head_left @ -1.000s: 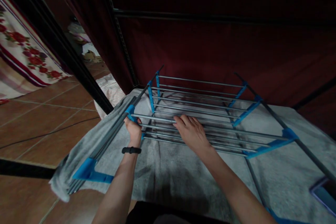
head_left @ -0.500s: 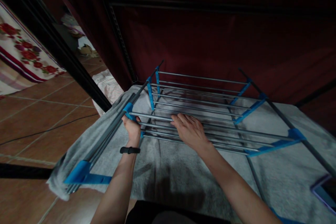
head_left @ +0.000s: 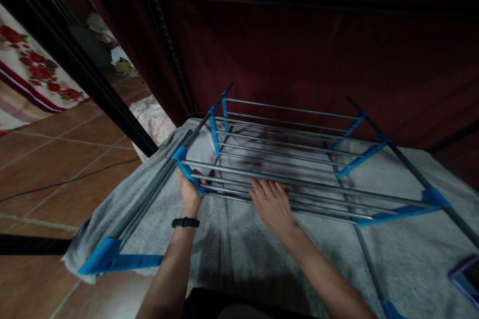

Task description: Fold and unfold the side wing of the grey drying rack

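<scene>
A metal drying rack [head_left: 322, 185] with grey tubes and blue plastic joints lies partly unfolded on a grey blanket [head_left: 239, 254]. My left hand [head_left: 190, 192] is closed around the blue bracket [head_left: 186, 170] at the rack's left side, a dark band on its wrist. Stretched out flat, my right hand [head_left: 272, 203] rests on the middle rods, its fingertips against the front tube. Part of the lower rods is hidden beneath that hand.
Behind the rack hangs a dark red curtain [head_left: 284, 55]. A black metal post [head_left: 108, 89] slants along the left side. A phone [head_left: 467, 279] lies at the right edge. A dark cable [head_left: 71, 179] crosses the tiled floor [head_left: 41, 159].
My right hand has slid slightly down toward me, its fingers now below the front tube rather than over it. My left hand stays on the bracket. The rack's right side appears shifted slightly right.
</scene>
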Demonstrator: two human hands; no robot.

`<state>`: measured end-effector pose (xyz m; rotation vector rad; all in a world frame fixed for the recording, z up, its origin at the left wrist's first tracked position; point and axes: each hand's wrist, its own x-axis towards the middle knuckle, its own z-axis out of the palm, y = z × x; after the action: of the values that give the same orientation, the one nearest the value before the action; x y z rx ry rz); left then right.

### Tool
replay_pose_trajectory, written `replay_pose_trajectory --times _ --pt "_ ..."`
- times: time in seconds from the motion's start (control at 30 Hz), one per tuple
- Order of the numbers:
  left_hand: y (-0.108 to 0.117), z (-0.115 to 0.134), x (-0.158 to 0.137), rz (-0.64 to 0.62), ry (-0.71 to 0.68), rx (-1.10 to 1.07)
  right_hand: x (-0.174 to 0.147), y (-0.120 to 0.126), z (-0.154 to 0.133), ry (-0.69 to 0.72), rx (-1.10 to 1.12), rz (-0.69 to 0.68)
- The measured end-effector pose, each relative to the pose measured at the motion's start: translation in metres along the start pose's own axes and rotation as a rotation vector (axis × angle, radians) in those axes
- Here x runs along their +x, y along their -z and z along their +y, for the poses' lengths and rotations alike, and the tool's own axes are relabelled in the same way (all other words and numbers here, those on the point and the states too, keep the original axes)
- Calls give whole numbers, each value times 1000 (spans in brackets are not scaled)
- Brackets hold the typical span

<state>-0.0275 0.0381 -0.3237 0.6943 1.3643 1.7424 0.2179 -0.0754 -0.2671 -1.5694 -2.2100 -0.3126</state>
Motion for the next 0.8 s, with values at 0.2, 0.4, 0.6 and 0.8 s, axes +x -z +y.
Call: replay_pose_trajectory --times 0.2,0.4,0.6,0.8 --pt "-5 -6 9 137 27 15 28 7 -7 29 46 -189" --pt "-11 -8 13 206 42 18 30 3 -3 3 77 -204" --pt "-6 -10 9 131 36 1 0 -16 -18 214 139 44" --pt "5 -22 2 87 65 3 -25 -43 -22 31 81 -87"
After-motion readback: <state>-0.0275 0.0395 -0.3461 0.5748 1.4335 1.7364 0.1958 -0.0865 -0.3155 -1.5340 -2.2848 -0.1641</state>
